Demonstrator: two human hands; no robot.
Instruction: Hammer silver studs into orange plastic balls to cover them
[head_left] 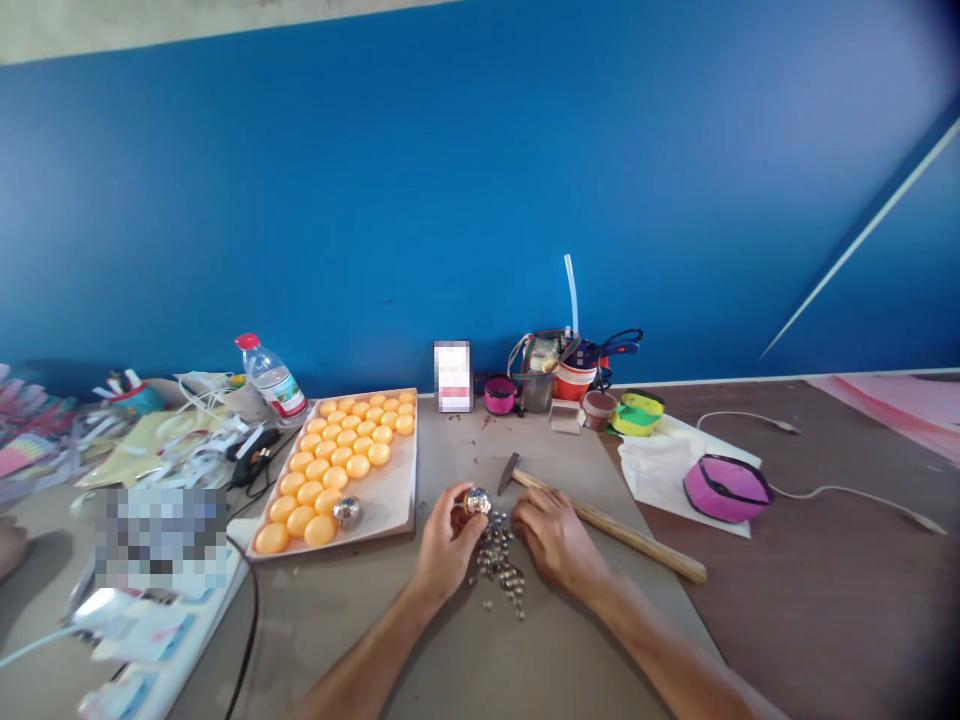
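My left hand (444, 545) is closed around a small ball partly covered in shiny studs (477, 501), held just above the table. My right hand (553, 535) rests knuckles-up beside it, fingers curled over a pile of small silver studs (501, 565); whether it pinches one is hidden. A wooden-handled hammer (607, 525) lies just behind my right hand. To the left, a white tray (397, 500) holds several orange balls (337, 465) and one finished studded ball (347, 512).
A water bottle (274, 380), cables and a glue gun (251, 460) crowd the left. Pots, cups and tools (559, 380) stand against the blue wall. A pink pouch (726, 488) on white paper and a cable lie at the right.
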